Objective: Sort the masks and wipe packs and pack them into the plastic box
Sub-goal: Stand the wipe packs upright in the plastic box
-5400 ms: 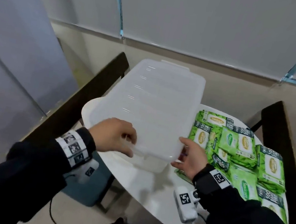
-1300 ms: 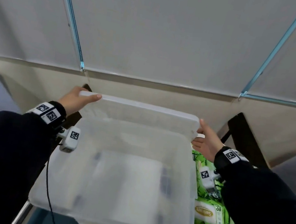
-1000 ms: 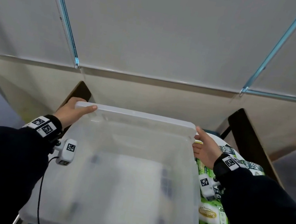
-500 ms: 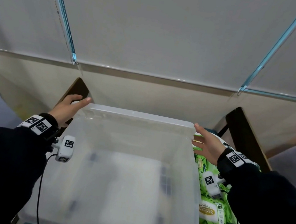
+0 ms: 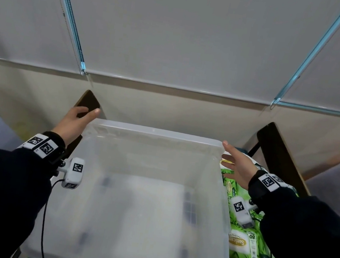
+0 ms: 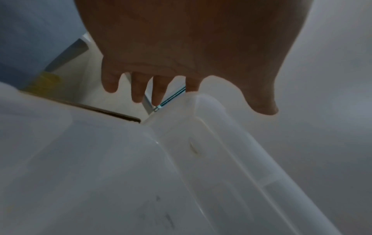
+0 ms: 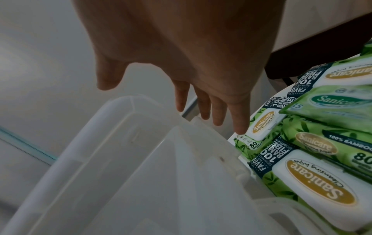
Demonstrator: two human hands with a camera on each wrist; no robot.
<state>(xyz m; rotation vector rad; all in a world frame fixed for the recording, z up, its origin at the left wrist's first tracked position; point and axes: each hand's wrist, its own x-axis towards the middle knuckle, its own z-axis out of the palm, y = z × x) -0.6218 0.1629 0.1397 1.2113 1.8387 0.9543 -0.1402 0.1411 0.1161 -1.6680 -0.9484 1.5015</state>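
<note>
The translucent, rectangular plastic box fills the lower centre of the head view, open side up, apparently so packing can begin. The left hand and right hand flank its far corners with fingers spread, holding nothing; half a second earlier they sat closer to the rim. Green wipe packs lie at lower right, just beside the box.

Head view above; wrist views close.
</note>
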